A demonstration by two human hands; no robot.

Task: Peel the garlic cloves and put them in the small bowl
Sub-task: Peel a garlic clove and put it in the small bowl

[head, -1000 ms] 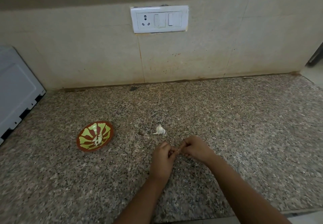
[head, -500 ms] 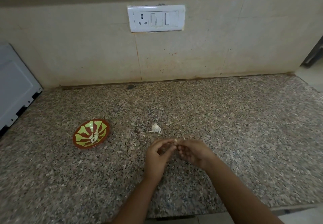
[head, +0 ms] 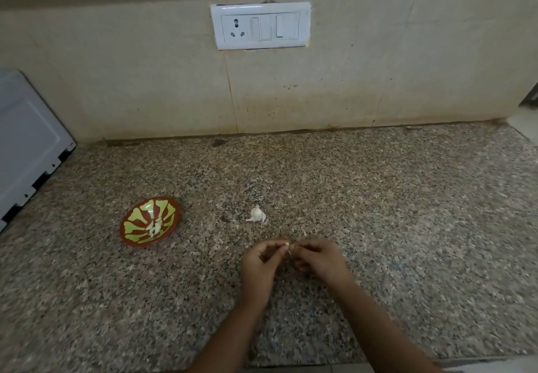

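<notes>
Several peeled cloves [head: 155,226]: they lie together inside the small bowl [head: 124,231], which sits toward the left side of the countertop [head: 407,227].
Loose garlic [head: 256,215]: a white piece in papery skin lies on the countertop right of the bowl and apart from it, just behind the hands.
Left hand [head: 259,259]: the fingers are curled, and thumb and forefinger pinch one end of a small clove [head: 287,244] held above the countertop near its front edge.
Right hand [head: 320,257]: the fingers are curled and the fingertips close on the same clove from the other side. A thin strip of skin seems to hang from the pinch.
Step in hand: this looks like peeling, and the clove is not yet in the bowl.
Next move: probably the right fingertips strip off the last skin while the left holds firm. The bare clove then needs carrying left to the bowl, and the loose garlic remains to be done.
</notes>
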